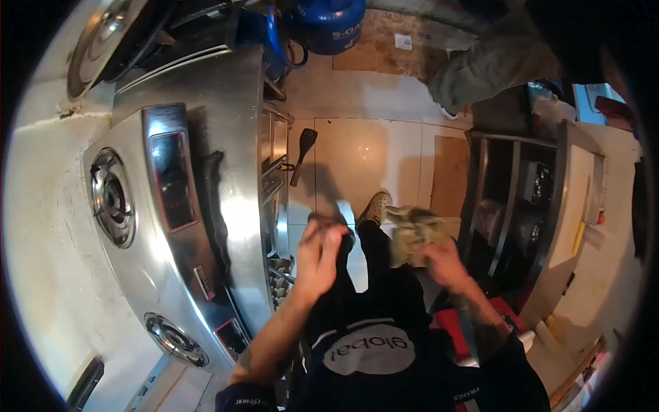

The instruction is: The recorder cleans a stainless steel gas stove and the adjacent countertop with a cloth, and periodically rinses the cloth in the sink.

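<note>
My right hand (443, 262) grips a crumpled olive-green cloth (419, 234) above the floor, to the right of my legs. Held up in front of me, my left hand (320, 252) has its fingers bent and close together; whether something small is between them cannot be told. A black slotted spatula (306, 147) hangs or lies beyond the left hand, by the edge of the steel counter (239, 129). On that counter's left side stands a stainless steel gas stove (139, 247) with two burners.
A blue gas cylinder (329, 26) stands at the far end, beside flattened cardboard (383, 44). Another person's trousered leg (484, 69) is at the upper right. An open-fronted metal rack (507, 206) borders the right side. Egg trays (280, 283) sit under the counter, near my left forearm.
</note>
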Demonstrator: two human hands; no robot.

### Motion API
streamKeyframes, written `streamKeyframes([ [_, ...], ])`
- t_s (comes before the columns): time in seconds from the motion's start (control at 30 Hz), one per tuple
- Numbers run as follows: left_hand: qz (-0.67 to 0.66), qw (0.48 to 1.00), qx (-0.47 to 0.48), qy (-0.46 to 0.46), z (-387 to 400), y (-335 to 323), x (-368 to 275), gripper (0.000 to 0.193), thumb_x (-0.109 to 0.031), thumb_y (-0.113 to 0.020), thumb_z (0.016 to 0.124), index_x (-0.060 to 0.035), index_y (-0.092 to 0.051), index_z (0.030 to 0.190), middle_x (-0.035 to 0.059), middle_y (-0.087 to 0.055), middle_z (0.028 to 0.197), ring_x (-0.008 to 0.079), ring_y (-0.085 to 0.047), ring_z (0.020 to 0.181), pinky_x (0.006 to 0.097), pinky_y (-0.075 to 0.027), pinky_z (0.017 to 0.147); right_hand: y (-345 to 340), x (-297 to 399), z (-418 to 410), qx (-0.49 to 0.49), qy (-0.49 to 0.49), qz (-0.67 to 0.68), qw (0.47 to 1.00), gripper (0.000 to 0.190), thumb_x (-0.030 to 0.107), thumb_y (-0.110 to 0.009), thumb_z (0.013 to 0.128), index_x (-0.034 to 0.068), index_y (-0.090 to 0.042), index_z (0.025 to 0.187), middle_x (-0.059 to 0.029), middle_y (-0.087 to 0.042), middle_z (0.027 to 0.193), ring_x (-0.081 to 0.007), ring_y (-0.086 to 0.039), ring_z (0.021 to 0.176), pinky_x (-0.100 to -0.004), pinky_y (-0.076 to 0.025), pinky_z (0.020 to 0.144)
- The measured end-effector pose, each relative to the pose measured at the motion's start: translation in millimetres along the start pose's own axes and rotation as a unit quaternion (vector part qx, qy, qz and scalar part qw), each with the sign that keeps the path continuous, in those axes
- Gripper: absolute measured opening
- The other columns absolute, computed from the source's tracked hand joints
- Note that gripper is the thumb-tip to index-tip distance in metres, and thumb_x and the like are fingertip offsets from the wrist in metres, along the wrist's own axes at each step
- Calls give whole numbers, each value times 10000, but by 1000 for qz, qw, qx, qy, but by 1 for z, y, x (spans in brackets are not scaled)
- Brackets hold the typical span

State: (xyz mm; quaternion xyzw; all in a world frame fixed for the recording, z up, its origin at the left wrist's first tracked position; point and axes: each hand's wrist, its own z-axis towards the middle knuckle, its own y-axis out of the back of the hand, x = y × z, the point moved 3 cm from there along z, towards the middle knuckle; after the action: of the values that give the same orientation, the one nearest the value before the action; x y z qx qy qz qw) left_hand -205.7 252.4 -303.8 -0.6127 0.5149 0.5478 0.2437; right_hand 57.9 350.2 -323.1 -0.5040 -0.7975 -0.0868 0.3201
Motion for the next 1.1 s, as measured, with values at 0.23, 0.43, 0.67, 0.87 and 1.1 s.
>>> streamKeyframes([
  [0.23, 249, 948, 126, 156, 108, -45, 275, 218, -256, -611, 907, -55, -674, 963, 216, -686, 954, 407, -660, 883, 480, -528, 790, 159, -118, -68, -310, -15, 32, 950, 628, 16, -606, 917, 41, -327, 1479, -119, -506, 1372, -230, -519, 1237, -345, -432, 1038],
  [0.43, 351, 865, 205, 293, 209, -101, 490, 288, -300, -606, 924, -56, -721, 1026, 177, -695, 1107, 352, -665, 1030, 450, -513, 919, 120, -173, -132, -399, -153, -41, 903, 761, 128, -644, 919, 43, -202, 1532, -143, -413, 1477, -272, -429, 1333, -388, -303, 1134],
  [0.67, 563, 715, 365, 196, 269, -109, 698, 461, -423, -540, 945, -83, -647, 1237, 166, -635, 1282, 387, -569, 1224, 512, -416, 1055, 80, -248, -203, -484, -312, 35, 817, 734, -7, -726, 811, 69, -363, 1444, -94, -574, 1291, -190, -568, 1124, -322, -478, 963],
  [0.87, 597, 709, 301, 226, 332, -81, 730, 607, -511, -527, 929, -52, -589, 1322, 237, -576, 1344, 446, -557, 1216, 508, -418, 1052, 103, -277, -185, -449, -399, -17, 799, 777, -39, -765, 722, 93, -425, 1407, -54, -580, 1254, -181, -572, 1073, -328, -490, 930],
  [1.1, 343, 924, 77, 149, 297, -113, 642, 294, -227, -531, 924, 33, -663, 966, 258, -602, 1057, 433, -611, 964, 521, -503, 857, 95, -272, -113, -443, -342, 66, 826, 500, 117, -668, 888, 41, -500, 1353, -83, -625, 1244, -186, -592, 1112, -348, -495, 873],
])
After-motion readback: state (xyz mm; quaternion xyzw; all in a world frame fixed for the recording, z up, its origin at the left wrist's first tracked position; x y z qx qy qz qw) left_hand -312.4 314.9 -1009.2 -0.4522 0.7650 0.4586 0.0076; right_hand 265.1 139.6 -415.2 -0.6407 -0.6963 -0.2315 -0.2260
